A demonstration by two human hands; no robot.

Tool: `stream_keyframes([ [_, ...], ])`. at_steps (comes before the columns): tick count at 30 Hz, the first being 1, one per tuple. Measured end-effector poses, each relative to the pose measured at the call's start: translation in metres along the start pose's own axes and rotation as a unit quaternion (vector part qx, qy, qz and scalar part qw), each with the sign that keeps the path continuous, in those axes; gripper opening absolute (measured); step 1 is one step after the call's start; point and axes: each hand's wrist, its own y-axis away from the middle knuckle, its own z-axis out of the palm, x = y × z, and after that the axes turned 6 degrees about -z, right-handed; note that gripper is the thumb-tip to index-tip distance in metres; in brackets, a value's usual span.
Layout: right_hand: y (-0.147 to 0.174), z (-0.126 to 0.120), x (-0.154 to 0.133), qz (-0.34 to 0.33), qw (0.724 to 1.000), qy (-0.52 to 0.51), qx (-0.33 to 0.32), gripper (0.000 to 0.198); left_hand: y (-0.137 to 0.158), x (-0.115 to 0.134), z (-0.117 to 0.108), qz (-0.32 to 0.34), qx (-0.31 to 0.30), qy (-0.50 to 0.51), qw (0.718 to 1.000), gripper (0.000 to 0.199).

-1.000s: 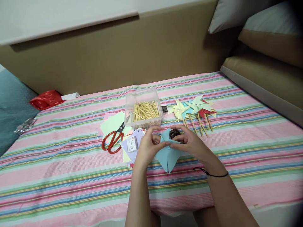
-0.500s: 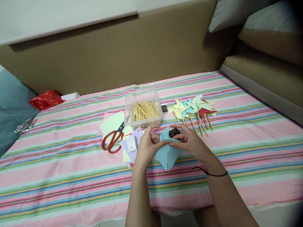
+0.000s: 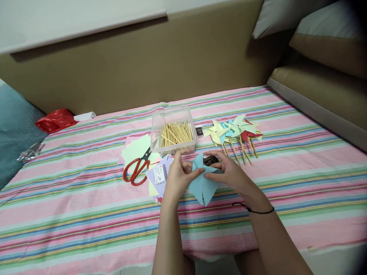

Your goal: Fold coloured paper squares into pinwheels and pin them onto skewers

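Observation:
A light blue sheet of paper (image 3: 204, 190), slit and partly folded toward its middle like a pinwheel, is held between both hands above the cloth. My left hand (image 3: 181, 175) grips its left side, thumb pressed near the centre. My right hand (image 3: 226, 171) grips the right side, its thumb on a folded flap; the fingers behind the paper are partly hidden. Just behind the paper lies a small packet of dark pieces (image 3: 211, 160). Left of my left hand a small white box (image 3: 159, 174) rests on a stack of coloured paper (image 3: 151, 185).
Red-handled scissors (image 3: 137, 170) lie on pale paper sheets at the left. Behind my hands stands a clear plastic box (image 3: 156, 130) of wooden sticks. Several finished paper pinwheels (image 3: 239, 126) lie to the right. A red plastic bag (image 3: 57, 120) sits far left on the striped cloth (image 3: 100, 214).
My thumbs have moved slightly apart at the paper's centre. The lower slit in the blue paper has opened a little wider. Other things stay where they were.

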Motion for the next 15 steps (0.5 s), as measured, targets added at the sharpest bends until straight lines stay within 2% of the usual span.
stream_keyframes([
  [3,-0.001,0.002,0.000,0.000,1.000,-0.005,0.018,0.060,0.000,0.001,0.000,-0.015,0.000,0.014,1.000,0.059],
  [5,-0.002,0.002,0.000,-0.004,0.998,-0.018,0.052,0.058,0.000,0.003,0.000,-0.025,0.010,0.027,0.999,0.059],
  [11,-0.005,0.005,-0.005,-0.077,0.967,-0.084,0.229,0.058,0.001,0.008,0.017,-0.030,0.039,0.141,0.989,0.055],
  [15,-0.003,0.013,-0.008,-0.078,0.964,-0.086,0.240,0.056,0.001,0.009,0.033,-0.016,0.067,0.152,0.986,0.056],
])
